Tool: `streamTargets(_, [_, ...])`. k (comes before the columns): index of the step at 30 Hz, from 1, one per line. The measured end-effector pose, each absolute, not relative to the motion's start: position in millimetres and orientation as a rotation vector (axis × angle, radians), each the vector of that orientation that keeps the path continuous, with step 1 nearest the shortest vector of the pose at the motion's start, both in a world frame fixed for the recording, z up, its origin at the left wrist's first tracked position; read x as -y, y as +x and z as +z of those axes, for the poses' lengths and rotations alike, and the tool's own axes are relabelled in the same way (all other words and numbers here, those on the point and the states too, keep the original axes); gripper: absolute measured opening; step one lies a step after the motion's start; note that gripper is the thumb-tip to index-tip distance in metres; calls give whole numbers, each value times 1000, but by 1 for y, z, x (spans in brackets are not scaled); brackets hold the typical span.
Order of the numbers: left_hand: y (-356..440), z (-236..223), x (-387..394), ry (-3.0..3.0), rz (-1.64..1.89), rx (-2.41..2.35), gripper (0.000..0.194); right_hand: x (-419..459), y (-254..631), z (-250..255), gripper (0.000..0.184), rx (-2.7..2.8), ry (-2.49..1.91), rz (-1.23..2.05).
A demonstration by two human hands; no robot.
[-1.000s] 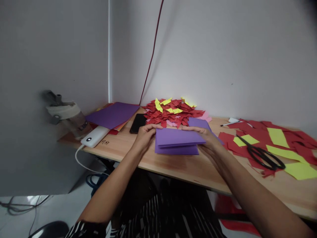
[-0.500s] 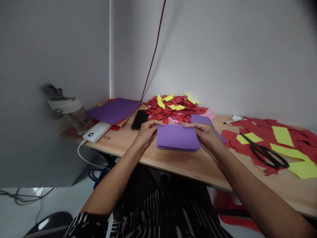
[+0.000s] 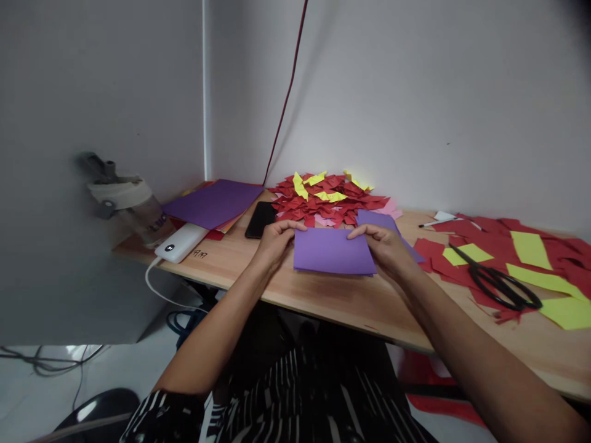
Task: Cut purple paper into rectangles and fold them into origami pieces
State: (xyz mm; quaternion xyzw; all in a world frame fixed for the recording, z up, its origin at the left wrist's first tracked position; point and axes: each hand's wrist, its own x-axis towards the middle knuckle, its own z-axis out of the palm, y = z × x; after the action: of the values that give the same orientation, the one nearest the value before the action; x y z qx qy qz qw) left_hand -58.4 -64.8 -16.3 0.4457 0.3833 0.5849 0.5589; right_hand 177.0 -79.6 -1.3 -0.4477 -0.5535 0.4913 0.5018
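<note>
1. Across the wooden desk, both hands work close to the front edge, so paper could fall to the floor if let go there.
2. Against the back wall, the heap of folded red and yellow papers looks loose; a bump could make it slide apart.
3. On the far left is a drink bottle. If it has a drink in it, a knock could wet the purple sheets close by.
4. The purple paper rectangle is between the hands. The left hand pinches its far left corner; the right hand pinches its far right side. More than one layer shows, so they could go crooked if one hand pulled harder.
5. On the right, black scissors lie on paper scraps; a careless arm could get poked.
6. The white power bank sits near the front edge; a tug on its hanging cable could drag it off.
7. Big letters on the bottle look like "LUC", but they are blurry. Black marks on the desk and the power bank's tiny number are too small to read.
</note>
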Motion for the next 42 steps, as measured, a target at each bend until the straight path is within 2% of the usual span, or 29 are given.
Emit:
streamTargets(4, [-58,-12,67,1017,1419,-892,15,82,174,2,30,1257,-1088,1261])
streamTargets(9, [-57,-10,69,1027,1422,-856,8,81,175,0,28,1286,-1081,1256])
streamTargets(15, [-59,-10,71,1125,1351,-900,25,78,180,-2,22,1379,-1116,1183])
streamTargets(24, [-60,-3,71,1255,1376,-912,25,75,193,5,8,1398,-1161,1345])
streamTargets(26, [-59,2,72,1294,1352,-915,25,73,196,8,13,1400,-1129,1344])
streamTargets(30, [-51,17,75,1452,1183,-860,26,77,193,15,43,1603,-1081,1227])
streamTargets(32, [-44,23,76,1530,1105,-816,25,80,186,18,52,1768,-1096,1109])
streamTargets(37, [-25,29,70,1702,1019,-737,21,81,171,16,48,2031,-1115,803])
streamTargets(42, [-13,26,59,1687,988,-766,17,77,170,10,45,2010,-1123,792])
